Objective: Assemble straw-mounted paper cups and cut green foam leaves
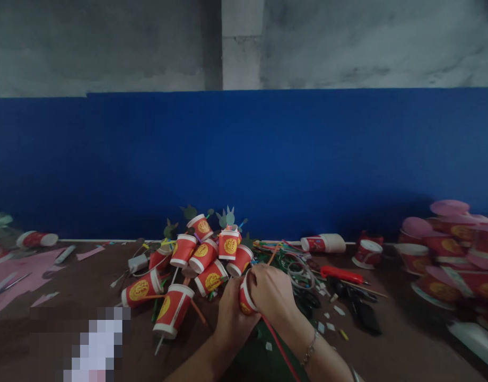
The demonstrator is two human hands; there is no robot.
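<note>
A red paper cup point(247, 298) with a white rim and a yellow emblem is tipped over near the table's front. My left hand point(231, 312) is wrapped around its side. My right hand point(271, 289) is bent over the cup's mouth with curled fingers; the fingertips are hidden, so what they pinch does not show. A thin red strip point(279, 346) runs from below the cup, under my right wrist, to the bottom edge. Left of my hands lies a heap of similar red cups point(204, 254) with coloured sticks and rabbit-shaped cutouts point(228, 216).
Tangled cords point(302, 268), a red-handled tool point(341, 274), a black object point(365, 315) and paper scraps lie to the right. Stacked cups with pink paper point(453, 244) stand far right. Pink sheets point(29, 278) lie left. A blue wall panel point(244, 159) rises behind the table.
</note>
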